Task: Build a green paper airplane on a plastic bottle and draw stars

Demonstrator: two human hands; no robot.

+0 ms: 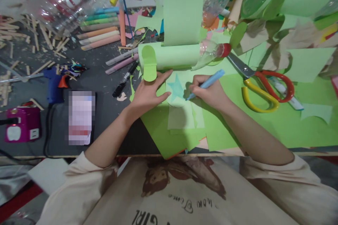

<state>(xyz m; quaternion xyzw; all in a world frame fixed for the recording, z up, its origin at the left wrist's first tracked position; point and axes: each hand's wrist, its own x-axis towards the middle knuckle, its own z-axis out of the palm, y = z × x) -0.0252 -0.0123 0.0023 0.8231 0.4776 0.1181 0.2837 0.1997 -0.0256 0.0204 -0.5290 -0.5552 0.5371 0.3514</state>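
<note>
My right hand (207,89) is closed round a light blue marker (214,78), its tip down at the right edge of a pale round paper piece (173,101). A blue-green star (177,88) is coloured on that piece. With fingers spread, my left hand (151,93) lies flat at the left of the star, its thumb and fingertips by the paper. Just beyond both hands lies a plastic bottle (208,51) with a red cap, wrapped in pale green paper (179,56). A bright green rounded strip (149,63) sits on the wrap's left end.
Large scissors (260,84) with red and yellow handles lie at the right on green paper (229,126). On the left are a phone (80,117), a blue glue gun (53,82), a purple box (23,123) and scattered wooden sticks. Several markers (100,33) and clear bottles (76,0) stand farther back.
</note>
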